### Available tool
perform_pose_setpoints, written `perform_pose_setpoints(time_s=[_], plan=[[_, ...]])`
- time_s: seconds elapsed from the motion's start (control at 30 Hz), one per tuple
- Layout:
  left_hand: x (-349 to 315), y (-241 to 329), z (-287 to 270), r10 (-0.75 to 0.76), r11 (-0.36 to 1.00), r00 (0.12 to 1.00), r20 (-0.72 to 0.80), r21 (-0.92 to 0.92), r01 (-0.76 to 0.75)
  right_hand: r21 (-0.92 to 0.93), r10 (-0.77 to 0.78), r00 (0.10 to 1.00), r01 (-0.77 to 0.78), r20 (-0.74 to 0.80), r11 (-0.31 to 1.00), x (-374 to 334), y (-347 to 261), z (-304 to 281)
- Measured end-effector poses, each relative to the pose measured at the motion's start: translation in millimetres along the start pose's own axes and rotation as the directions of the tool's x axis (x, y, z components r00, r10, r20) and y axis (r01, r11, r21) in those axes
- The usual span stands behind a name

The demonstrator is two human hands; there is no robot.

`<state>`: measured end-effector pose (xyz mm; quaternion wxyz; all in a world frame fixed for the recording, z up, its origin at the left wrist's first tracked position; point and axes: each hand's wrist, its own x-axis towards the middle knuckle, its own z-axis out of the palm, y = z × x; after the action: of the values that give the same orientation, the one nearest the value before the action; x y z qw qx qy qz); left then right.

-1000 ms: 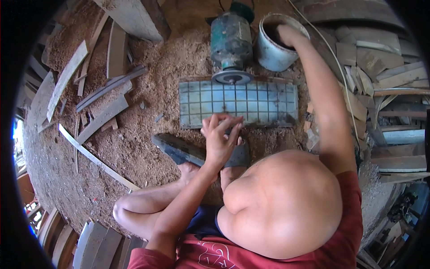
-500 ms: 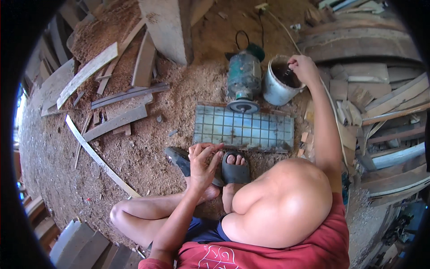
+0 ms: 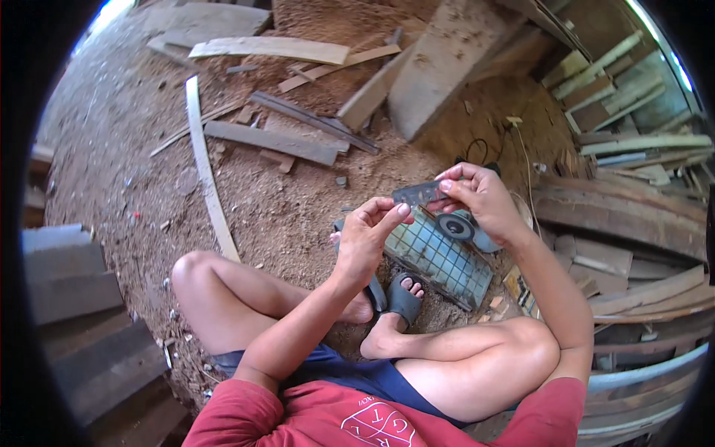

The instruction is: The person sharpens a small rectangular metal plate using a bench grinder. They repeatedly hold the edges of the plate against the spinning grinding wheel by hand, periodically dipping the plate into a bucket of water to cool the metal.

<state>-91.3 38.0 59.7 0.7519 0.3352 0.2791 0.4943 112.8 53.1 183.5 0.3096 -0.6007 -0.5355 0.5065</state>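
Note:
A dark, flat metal blade with cut-outs (image 3: 415, 194) is stretched between my two hands, above the ground in front of me. My left hand (image 3: 365, 240) pinches its near left end between thumb and fingers. The opposite end sits between thumb and fingers of my right hand (image 3: 482, 198). Just beyond and below the blade is a bench grinder, its round grinding wheel (image 3: 455, 227) facing me; my right hand hides much of its body. A tiled slab (image 3: 447, 259) with a blue-white grid lies in front of the wheel.
My sandalled foot (image 3: 404, 299) rests by the slab's near edge. Loose wooden boards (image 3: 272, 141) and a long pale strip (image 3: 208, 171) lie on the sawdust-covered ground to the left. Stacked timber (image 3: 611, 223) lines the right side. A thin cable (image 3: 528, 167) runs behind the grinder.
My right hand has come out of the white bucket and moved left with the dark blade. My left hand has risen and taken the blade's other end. The view has turned.

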Motion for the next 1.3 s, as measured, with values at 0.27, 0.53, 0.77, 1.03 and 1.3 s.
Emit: perform_pose_setpoints(time_s=[0.27, 0.53, 0.77, 1.03, 1.3], plan=[[-13.9, 30.9, -10.2, 0.083, 0.918, 0.997, 0.009, 0.388, -0.08, -0.279, -0.185, 0.983, 0.171, -0.023, 0.945, 5.0, -4.1, 43.4], [-12.3, 30.5, -15.6, 0.062, 0.957, 0.997, 0.037, 0.282, -0.07, -0.424, -0.171, 0.974, 0.219, 0.149, 0.879, -0.4, -23.2, 32.4], [0.3, 27.5, -23.9, 0.026, 0.989, 0.996, 0.08, 0.143, -0.038, -0.303, -0.02, 0.995, 0.05, 0.1, 0.952, -7.9, -17.9, 8.0], [9.7, 4.6, -29.6, -0.101, 0.976, 0.979, 0.176, -0.175, 0.132, -0.115, -0.038, 0.988, 0.055, 0.148, 0.992, -20.1, -21.0, 13.2], [-4.7, 11.0, -6.3, 0.155, 0.988, 0.987, -0.035, 0.006, -0.155, 0.185, 0.011, 0.999, -0.017, 0.037, 0.983, -7.4, 10.2, 14.4]])
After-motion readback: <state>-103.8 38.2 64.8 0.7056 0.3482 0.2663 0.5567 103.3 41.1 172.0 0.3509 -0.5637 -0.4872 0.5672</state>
